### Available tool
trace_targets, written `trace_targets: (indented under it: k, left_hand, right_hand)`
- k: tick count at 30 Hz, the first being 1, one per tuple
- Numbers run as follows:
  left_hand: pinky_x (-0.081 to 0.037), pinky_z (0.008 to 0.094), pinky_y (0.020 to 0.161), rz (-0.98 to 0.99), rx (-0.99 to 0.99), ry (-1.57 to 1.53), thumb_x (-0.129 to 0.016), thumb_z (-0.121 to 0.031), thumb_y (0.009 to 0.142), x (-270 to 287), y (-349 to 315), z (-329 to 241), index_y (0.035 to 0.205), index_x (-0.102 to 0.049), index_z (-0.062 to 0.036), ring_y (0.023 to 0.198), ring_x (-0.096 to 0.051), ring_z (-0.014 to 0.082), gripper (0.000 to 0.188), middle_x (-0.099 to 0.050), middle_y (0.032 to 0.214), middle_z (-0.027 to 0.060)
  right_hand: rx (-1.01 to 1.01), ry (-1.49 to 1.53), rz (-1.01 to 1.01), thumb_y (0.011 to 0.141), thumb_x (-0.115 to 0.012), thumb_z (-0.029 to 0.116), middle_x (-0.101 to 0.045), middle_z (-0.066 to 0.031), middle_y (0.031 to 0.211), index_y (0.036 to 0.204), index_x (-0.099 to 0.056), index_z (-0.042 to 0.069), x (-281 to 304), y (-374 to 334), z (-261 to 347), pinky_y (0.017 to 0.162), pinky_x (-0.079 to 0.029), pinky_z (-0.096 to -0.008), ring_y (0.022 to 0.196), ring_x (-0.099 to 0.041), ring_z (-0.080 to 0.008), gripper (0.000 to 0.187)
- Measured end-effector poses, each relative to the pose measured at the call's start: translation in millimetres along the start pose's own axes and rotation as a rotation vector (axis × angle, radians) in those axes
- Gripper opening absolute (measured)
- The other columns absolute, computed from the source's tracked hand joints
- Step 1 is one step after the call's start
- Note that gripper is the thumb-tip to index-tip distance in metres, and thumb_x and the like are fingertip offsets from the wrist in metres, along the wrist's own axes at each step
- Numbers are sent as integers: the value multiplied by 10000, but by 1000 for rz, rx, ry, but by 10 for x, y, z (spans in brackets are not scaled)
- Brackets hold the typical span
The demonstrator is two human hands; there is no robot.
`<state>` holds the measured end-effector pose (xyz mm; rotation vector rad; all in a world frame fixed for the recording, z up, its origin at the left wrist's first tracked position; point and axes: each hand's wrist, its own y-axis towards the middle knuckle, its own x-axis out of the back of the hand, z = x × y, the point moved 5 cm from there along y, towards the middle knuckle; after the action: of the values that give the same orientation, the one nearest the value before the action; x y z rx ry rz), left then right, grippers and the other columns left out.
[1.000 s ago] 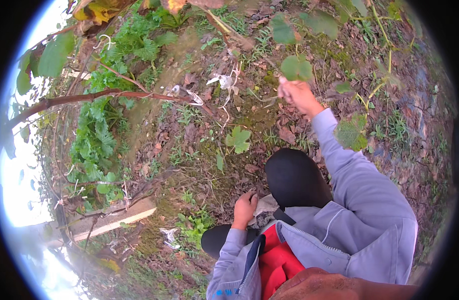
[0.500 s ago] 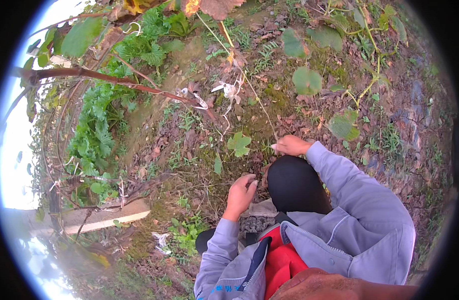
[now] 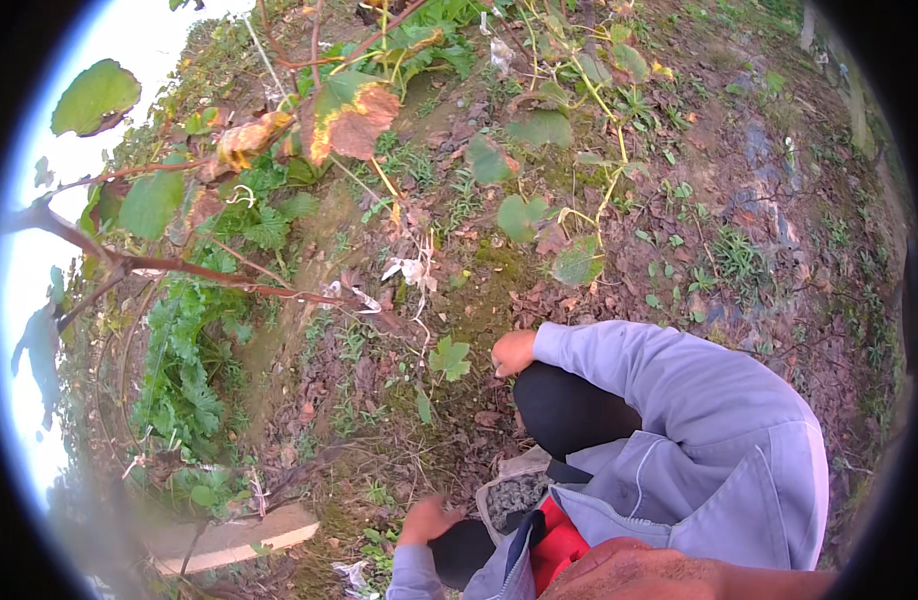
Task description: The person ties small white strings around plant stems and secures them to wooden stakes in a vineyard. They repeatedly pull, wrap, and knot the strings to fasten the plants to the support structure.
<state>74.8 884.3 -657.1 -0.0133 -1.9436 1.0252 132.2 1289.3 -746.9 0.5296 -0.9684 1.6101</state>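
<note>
My right hand [image 3: 514, 353] is beside my dark-clad right knee, its fingers curled in. Anything it may hold is hidden. Lower down, my left hand [image 3: 429, 520] rests close by my left knee, smeared by motion, so its fingers are not clear. Between my legs is an open pale cloth bag [image 3: 486, 497] with a grey tangled or lumpy filling [image 3: 516, 497]. A small green lobed leaf [image 3: 449, 358] hangs just left of my right hand. Past it, white torn strips [image 3: 409, 270] dangle near the end of a brown vine cane [image 3: 214, 280].
A pale wooden board [image 3: 249, 540] lies at the lower left. Leafy green plants [image 3: 184, 360] grow along the left. Yellow-brown vine leaves [image 3: 354, 118] hang ahead, and a green shoot [image 3: 614, 150] with round leaves stretches across the upper right. Leaf litter and weeds cover the soil.
My view has turned, shifting the vines. My left hand has dropped back toward my left knee and the bag. My right hand has drawn in from the thin stem it was at.
</note>
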Motion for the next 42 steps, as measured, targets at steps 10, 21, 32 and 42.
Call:
trace_targets:
  k: [10, 21, 32, 42]
  left_hand:
    - [-509, 473, 1015, 71, 150, -253, -528, -725, 883, -433, -429, 273, 1289, -720, -130, 1192, -654, 401, 746, -704, 1280, 183]
    - [-427, 541, 1054, -372, 31, 4, -678, -609, 829, -251, -1353, -513, 1188, -727, -95, 1203, -630, 313, 629, -698, 1212, 130]
    - [-429, 498, 1056, -723, -200, -163, -683, -289, 903, -875, -2378, -440, 1150, -687, -80, 1188, -611, 301, 323, -675, 1235, 142]
    - [-442, 502, 1038, -681, 43, -460, -675, -272, 906, -602, -2784, -755, 1131, -687, -62, 1171, -613, 323, 308, -676, 1214, 161]
  right_hand:
    - [215, -311, 97, 882, -617, 488, -737, -225, 948, 927, -783, 54, -112, 65, -48, 834, -548, -537, 902, -703, -433, 466]
    - [290, -782, 783, 834, -722, 407, -748, -223, 1012, 989, -790, 50, -200, 246, -95, 890, -560, -503, 1006, -716, -417, 395]
    - [379, -1274, 1198, 867, -718, 368, -755, -167, 1080, 1059, -789, 96, -322, 304, 733, 913, -546, -487, 1057, -707, -347, 341]
    - [889, -736, 1457, 951, -596, 452, -723, -187, 919, 961, -724, 45, -253, -788, 4040, 782, -532, -517, 869, -700, -366, 427]
